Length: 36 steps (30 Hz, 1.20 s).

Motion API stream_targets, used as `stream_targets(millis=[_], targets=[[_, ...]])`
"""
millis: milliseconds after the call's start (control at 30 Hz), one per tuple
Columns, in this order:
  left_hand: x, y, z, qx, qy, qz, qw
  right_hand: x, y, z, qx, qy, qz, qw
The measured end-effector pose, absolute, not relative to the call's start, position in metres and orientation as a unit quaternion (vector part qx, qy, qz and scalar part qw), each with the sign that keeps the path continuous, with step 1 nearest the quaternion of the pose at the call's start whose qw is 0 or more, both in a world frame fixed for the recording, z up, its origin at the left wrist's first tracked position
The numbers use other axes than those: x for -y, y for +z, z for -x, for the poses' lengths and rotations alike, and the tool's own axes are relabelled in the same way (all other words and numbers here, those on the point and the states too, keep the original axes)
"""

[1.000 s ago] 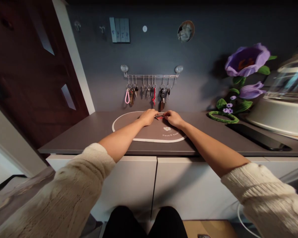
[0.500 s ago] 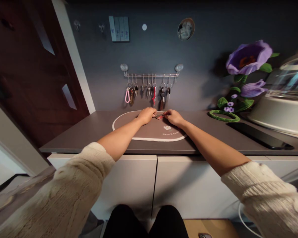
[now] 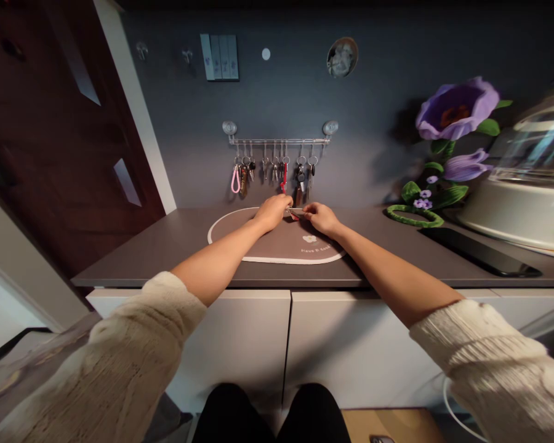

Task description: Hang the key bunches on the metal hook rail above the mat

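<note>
Above a brown oval mat (image 3: 258, 246) with a white rim, my two hands meet over a small silver-and-red metal item (image 3: 296, 212). Its exact kind is too small to make out. My left hand (image 3: 276, 210) is closed with its fingertips pinching the item's left end. From the other side, my right hand (image 3: 321, 217) pinches the right end between thumb and fingers. A flat silvery piece spans the gap between the hands, and a red part shows below it. The fingers hide both ends.
Behind the hands, several key rings hang from a clear rail (image 3: 281, 141) on the dark wall. To the right stand a purple fabric flower (image 3: 459, 111), a black phone (image 3: 480, 252) and a cream appliance (image 3: 521, 212). White cabinet doors (image 3: 240, 344) lie below the dark countertop (image 3: 133, 252).
The silvery piece now lies more level between my hands, with the red part lower and less visible. My left hand has risen slightly. The camera view has shifted a little.
</note>
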<state>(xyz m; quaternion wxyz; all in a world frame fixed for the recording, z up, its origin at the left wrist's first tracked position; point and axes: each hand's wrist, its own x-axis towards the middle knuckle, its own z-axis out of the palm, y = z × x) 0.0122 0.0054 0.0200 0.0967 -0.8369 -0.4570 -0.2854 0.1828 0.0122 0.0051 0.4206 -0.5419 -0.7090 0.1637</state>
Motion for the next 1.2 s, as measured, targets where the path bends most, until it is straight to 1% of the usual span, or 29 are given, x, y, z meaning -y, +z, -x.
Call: stream_targets(millis=[167, 367, 600, 900, 1033, 1200], targets=[[-0.002, 0.026, -0.012, 0.447, -0.317, 0.829, 0.112, -0.01, 0.007, -0.18, 0.715, 0.158, 0.503, 0.459], [0.001, 0.031, -0.014, 0.413, -0.351, 0.831, 0.121, 0.002, 0.016, -0.168, 0.736, 0.178, 0.413, 0.505], [0.008, 0.035, -0.016, 0.405, -0.386, 0.82, 0.121, 0.006, 0.019, -0.156, 0.728, 0.238, 0.363, 0.53], [0.008, 0.037, -0.015, 0.405, -0.399, 0.813, 0.128, 0.004, 0.017, -0.157, 0.728, 0.267, 0.314, 0.547], [0.005, 0.036, -0.015, 0.386, -0.405, 0.816, 0.146, 0.003, 0.017, -0.157, 0.725, 0.252, 0.324, 0.553], [0.004, 0.036, -0.014, 0.365, -0.413, 0.816, 0.171, -0.003, 0.015, -0.159, 0.741, 0.225, 0.294, 0.561]])
